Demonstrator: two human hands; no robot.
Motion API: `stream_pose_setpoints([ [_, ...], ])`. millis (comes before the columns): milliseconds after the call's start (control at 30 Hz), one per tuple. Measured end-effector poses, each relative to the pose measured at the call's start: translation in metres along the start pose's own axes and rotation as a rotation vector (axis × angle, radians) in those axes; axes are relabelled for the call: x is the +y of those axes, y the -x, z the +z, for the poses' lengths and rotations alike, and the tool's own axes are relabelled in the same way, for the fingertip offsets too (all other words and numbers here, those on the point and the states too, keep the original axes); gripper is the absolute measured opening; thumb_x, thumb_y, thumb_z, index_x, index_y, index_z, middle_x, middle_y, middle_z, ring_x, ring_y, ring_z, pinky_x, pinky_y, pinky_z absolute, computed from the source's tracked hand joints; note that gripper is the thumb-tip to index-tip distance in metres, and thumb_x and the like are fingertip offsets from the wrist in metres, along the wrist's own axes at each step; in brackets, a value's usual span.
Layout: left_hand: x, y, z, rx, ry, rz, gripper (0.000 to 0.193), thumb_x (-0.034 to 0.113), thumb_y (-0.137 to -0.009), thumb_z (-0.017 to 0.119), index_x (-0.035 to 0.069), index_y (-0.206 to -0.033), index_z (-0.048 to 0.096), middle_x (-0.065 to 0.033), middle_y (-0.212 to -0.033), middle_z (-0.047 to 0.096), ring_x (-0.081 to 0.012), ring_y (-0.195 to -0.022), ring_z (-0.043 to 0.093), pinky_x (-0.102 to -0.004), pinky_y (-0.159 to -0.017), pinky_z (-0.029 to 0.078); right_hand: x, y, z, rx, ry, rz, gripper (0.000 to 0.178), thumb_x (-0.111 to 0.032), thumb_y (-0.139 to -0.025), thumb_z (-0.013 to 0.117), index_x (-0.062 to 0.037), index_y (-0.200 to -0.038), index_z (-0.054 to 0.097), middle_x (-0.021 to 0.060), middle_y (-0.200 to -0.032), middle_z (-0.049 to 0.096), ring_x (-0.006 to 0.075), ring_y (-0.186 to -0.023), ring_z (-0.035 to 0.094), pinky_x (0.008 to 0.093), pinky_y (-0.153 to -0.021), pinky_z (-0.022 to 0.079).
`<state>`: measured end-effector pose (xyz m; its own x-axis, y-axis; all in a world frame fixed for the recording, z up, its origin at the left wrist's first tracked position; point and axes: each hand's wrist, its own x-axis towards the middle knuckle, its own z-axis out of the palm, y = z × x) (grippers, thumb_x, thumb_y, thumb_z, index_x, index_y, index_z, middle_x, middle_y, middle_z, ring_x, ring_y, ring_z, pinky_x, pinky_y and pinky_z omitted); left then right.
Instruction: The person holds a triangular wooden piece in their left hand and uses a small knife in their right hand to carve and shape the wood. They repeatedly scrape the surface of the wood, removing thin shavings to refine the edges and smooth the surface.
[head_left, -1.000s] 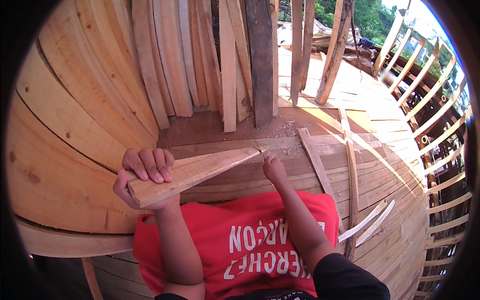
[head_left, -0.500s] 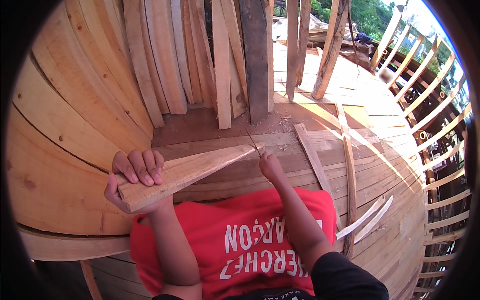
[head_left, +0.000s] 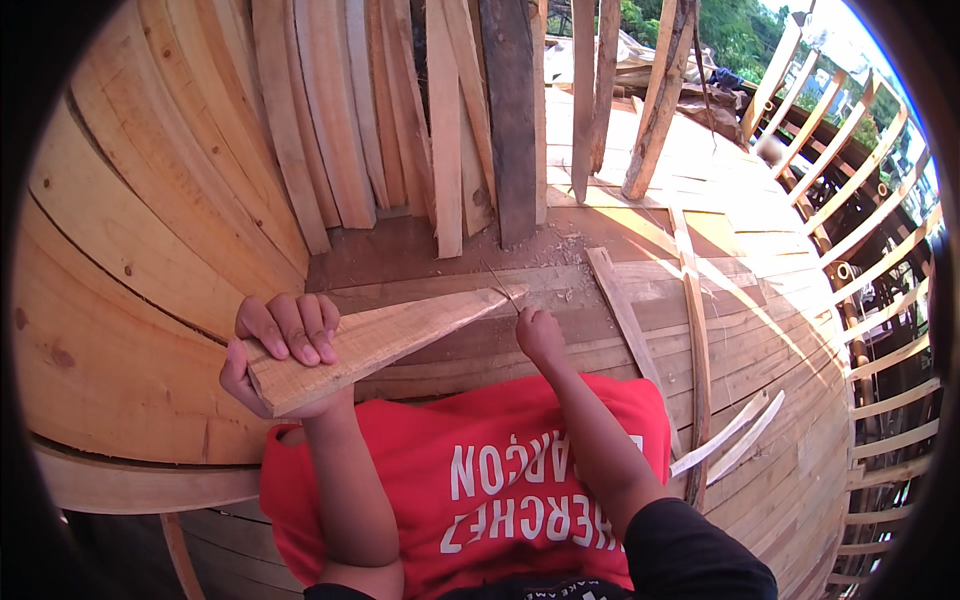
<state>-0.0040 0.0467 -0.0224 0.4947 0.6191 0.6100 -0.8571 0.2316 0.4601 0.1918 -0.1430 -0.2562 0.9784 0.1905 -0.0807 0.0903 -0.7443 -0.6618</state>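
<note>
A pale tapered wooden wedge (head_left: 390,335) lies slantwise in front of me. My left hand (head_left: 285,335) is closed round its wide end, fingers over the top face and thumb at the end edge. My right hand (head_left: 541,338) is closed on a thin dark knife-like blade (head_left: 497,280), seen nearly edge-on, its handle hidden in the fist. The blade crosses the narrow tip of the wedge; whether it touches the wood I cannot tell. Red cloth (head_left: 400,430) with white lettering covers my front below both forearms.
Wood shavings (head_left: 570,280) lie on the planked floor (head_left: 770,440) beyond the tip. Upright boards (head_left: 350,120) lean ahead, next to a dark post (head_left: 515,130). Curved planking (head_left: 120,300) rises at left. Loose strips (head_left: 735,435) lie at right, before a row of ribs (head_left: 890,405).
My left hand and the wide end of the wedge have shifted slightly right and up. The blade leans a little further left at the tip.
</note>
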Motion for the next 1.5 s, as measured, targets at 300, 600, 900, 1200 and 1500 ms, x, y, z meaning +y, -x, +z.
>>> stream_pose_setpoints([
  [300, 0.000, 0.001, -0.005, 0.074, -0.025, 0.016, 0.036, 0.040, -0.091, 0.037, 0.013, -0.067, 0.041, -0.0020, -0.051, 0.043, -0.0128, -0.042, 0.037, -0.0284, -0.051, 0.031, -0.009, 0.003, -0.005, -0.016, -0.002, -0.017, 0.054, -0.032, -0.096, 0.034, 0.0089, -0.081, 0.065, 0.0346, -0.083, 0.062, 0.0530, -0.085, 0.060, 0.0578, -0.084, 0.045],
  [600, 0.002, -0.004, -0.022, 0.109, 0.006, 0.001, 0.033, 0.038, -0.088, 0.039, 0.014, -0.065, 0.041, -0.0021, -0.051, 0.043, -0.0131, -0.044, 0.039, -0.0270, -0.051, 0.032, -0.018, 0.008, -0.002, -0.002, -0.009, 0.004, 0.057, -0.033, -0.097, 0.031, 0.0074, -0.079, 0.067, 0.0331, -0.085, 0.064, 0.0513, -0.085, 0.062, 0.0559, -0.081, 0.049],
  [900, -0.003, 0.003, 0.003, -0.005, -0.030, -0.007, 0.032, 0.036, -0.089, 0.039, 0.014, -0.066, 0.041, -0.0028, -0.053, 0.045, -0.0130, -0.046, 0.040, -0.0272, -0.052, 0.032, -0.001, -0.005, -0.007, 0.017, -0.012, 0.030, 0.055, -0.032, -0.096, 0.032, 0.0065, -0.077, 0.066, 0.0340, -0.086, 0.063, 0.0506, -0.086, 0.062, 0.0574, -0.082, 0.047],
  [1200, -0.001, 0.002, -0.001, -0.016, -0.023, -0.004, 0.033, 0.038, -0.091, 0.036, 0.013, -0.069, 0.041, -0.0027, -0.052, 0.045, -0.0130, -0.043, 0.038, -0.0284, -0.051, 0.032, -0.024, 0.012, -0.015, -0.013, 0.035, -0.004, 0.055, -0.033, -0.096, 0.033, 0.0077, -0.077, 0.065, 0.0335, -0.085, 0.063, 0.0515, -0.085, 0.062, 0.0568, -0.084, 0.047],
  [1500, 0.003, 0.003, -0.012, 0.041, -0.032, 0.013, 0.035, 0.040, -0.089, 0.036, 0.013, -0.068, 0.041, -0.0033, -0.052, 0.044, -0.0138, -0.044, 0.039, -0.0280, -0.051, 0.031, 0.010, -0.010, 0.012, -0.096, -0.014, 0.060, 0.049, -0.031, -0.094, 0.033, 0.0083, -0.091, 0.062, 0.0365, -0.099, 0.060, 0.0524, -0.098, 0.058, 0.0573, -0.088, 0.044],
])
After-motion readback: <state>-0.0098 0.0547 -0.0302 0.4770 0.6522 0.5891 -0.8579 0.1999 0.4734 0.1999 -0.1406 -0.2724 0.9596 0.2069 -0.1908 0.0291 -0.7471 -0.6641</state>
